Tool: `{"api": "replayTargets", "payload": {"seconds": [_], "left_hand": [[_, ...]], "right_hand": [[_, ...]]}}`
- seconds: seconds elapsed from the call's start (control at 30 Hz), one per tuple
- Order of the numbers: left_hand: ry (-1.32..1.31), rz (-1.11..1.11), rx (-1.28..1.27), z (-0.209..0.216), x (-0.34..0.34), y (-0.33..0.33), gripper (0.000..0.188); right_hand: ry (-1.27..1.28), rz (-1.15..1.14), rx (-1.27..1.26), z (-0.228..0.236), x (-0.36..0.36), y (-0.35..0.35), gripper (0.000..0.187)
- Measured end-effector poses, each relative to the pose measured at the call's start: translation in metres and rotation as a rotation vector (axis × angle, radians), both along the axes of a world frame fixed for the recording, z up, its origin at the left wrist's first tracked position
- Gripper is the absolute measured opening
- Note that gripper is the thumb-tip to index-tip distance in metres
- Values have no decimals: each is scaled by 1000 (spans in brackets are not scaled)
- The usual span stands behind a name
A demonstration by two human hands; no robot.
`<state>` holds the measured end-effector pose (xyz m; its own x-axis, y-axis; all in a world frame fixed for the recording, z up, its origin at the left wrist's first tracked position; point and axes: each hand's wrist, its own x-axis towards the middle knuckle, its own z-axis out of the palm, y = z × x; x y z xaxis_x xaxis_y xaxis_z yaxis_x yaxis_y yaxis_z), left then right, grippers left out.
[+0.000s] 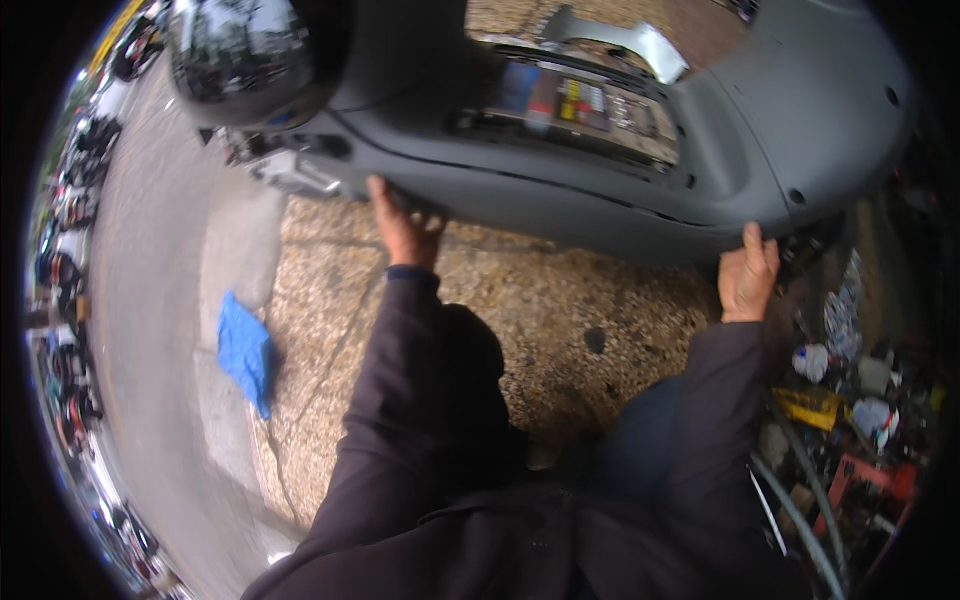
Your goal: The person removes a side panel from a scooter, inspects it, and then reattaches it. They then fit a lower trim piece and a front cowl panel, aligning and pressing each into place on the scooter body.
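Note:
A grey plastic scooter body (580, 215) stretches across the upper part of the head view. Its footboard is uncovered and shows a battery (585, 103) with coloured labels in a recess. My left hand (408, 228) holds the lower edge of the long side panel near its left end, one digit up on the outer face and the other fingers at the edge. At the panel's right end my right hand (748, 277) grips the lower corner, with a finger raised against the surface and the rest curled. What the fingertips press underneath is hidden.
A glossy black rounded part (245, 65) and silver metal parts (295, 172) are at the scooter's left. On the pebbled floor (560, 340) lies a blue cloth (243, 352). Clutter with a yellow object (808, 408) and hoses (800, 510) fills the right. Parked vehicles line the far-left road.

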<state>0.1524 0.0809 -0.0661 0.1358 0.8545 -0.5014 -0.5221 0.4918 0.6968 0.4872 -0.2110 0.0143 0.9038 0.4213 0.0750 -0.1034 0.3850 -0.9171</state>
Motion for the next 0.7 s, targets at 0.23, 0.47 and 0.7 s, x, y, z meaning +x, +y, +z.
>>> {"api": "replayTargets", "payload": {"seconds": [0.23,0.47,0.7], "left_hand": [[-19,-7,-5,6,-1,-3,122],[2,10,-11,12,6,-5,114],[0,-19,15,9,3,-2,114]], "right_hand": [[-40,31,59,5,-4,3,22],[18,-104,-120,13,-11,8,16],[51,11,2,32,-6,0,33]]}}
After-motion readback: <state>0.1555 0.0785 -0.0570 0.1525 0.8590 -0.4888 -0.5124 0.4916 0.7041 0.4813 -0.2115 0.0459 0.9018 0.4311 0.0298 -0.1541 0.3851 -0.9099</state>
